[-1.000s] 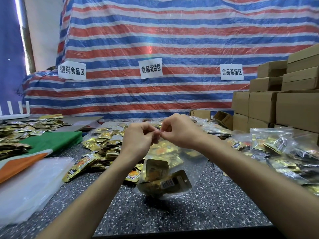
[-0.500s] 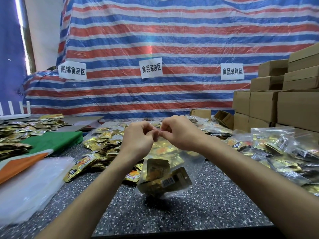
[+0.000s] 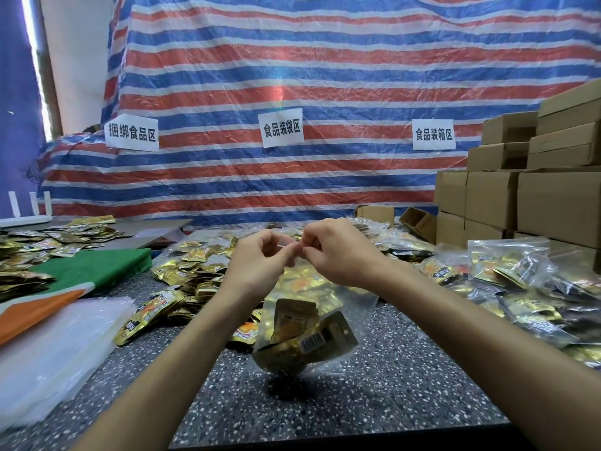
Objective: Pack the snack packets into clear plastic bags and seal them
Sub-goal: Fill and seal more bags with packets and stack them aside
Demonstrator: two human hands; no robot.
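Observation:
A clear plastic bag (image 3: 353, 307) hangs above the speckled table (image 3: 357, 402), with several gold snack packets (image 3: 302, 336) inside at its bottom. My left hand (image 3: 257, 262) and my right hand (image 3: 338, 252) meet at the bag's top edge, and each pinches it between thumb and fingers. The top edge itself is hidden behind my fingers. A heap of loose gold packets (image 3: 188, 278) lies on the table just left of my left forearm.
A stack of empty clear bags (image 3: 55, 346) lies at the left, beside a green and orange cloth (image 3: 87, 275). Filled clear bags (image 3: 507, 265) pile up at the right. Cardboard boxes (image 3: 536, 196) are stacked at the far right. A striped tarp hangs behind.
Both hands have sunk slightly while staying pinched on the bag's top edge. The bag and its packets hang about as before.

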